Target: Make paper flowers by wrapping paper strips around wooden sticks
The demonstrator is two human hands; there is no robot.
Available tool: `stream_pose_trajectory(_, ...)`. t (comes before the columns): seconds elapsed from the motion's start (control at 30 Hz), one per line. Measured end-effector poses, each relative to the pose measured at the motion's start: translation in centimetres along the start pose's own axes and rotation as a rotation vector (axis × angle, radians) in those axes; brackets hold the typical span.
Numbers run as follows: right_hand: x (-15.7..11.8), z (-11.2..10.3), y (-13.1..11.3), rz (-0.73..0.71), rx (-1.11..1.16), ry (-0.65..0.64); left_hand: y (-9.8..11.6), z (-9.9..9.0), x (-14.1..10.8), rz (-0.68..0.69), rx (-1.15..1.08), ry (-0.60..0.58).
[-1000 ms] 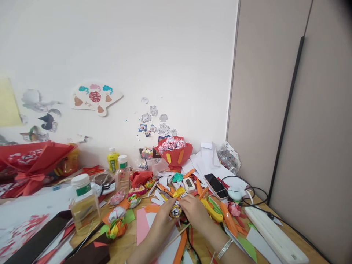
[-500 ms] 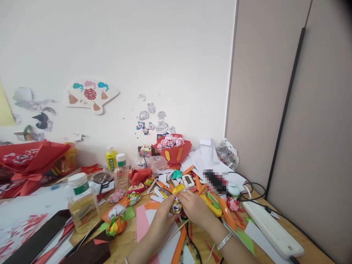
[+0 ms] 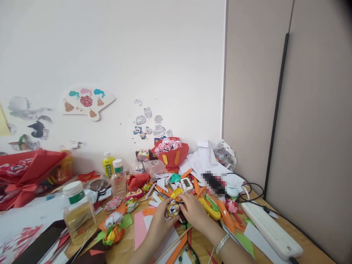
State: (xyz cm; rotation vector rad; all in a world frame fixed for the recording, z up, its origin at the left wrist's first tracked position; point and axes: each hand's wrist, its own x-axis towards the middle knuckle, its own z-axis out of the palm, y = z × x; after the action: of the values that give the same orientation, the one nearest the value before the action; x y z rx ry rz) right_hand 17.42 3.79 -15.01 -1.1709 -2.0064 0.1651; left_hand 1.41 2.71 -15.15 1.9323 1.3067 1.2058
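Note:
A white, yellow and black rolled paper flower (image 3: 172,210) faces up between my hands above the table. My left hand (image 3: 159,222) is closed around its left and lower side, thumb along the near edge. The bent fingers of my right hand (image 3: 194,211) pinch at the flower's right edge; a small dark bit shows between them, too small to name. Just beyond the fingers is a piece of yellow paper (image 3: 176,193). Below the hands lie a thin wooden stick (image 3: 176,242), an orange paper strip (image 3: 178,248) and a pink sheet (image 3: 139,229).
A yellow utility knife (image 3: 209,209), a white timer (image 3: 187,184) and a white power strip (image 3: 272,229) lie to the right. Leftward are finished paper flowers (image 3: 114,234) and a clear jar (image 3: 79,216). A red bouquet (image 3: 172,157) stands at the back.
More of the flower's face shows now, and it is turned toward me. My right fingers have shifted from over its top to its right edge. The whole view has swung slightly right.

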Motion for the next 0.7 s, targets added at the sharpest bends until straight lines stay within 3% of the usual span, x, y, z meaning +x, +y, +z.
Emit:
stream_pose_trajectory(0.13,0.2,1.4,0.8,0.23,0.428,-0.04,-0.3,0.0,0.3,-0.009,-0.055,0.056)
stream_pose_trajectory(0.23,0.4,2.2,1.2,0.287,0.677,-0.042,-0.3,0.4,0.1,-0.011,-0.095,0.034)
stream_pose_trajectory(0.4,0.5,2.5,1.3,0.336,0.891,-0.021,0.2,0.7,-0.2,-0.004,-0.113,-0.017)
stream_pose_trajectory(0.5,0.5,2.6,1.5,0.365,0.928,-0.041,0.6,0.5,-0.2,0.0,-0.11,-0.035)
stream_pose_trajectory(0.7,0.4,2.3,2.2,0.314,0.751,-0.043,1.4,0.3,-0.6,-0.044,-0.145,-0.112)
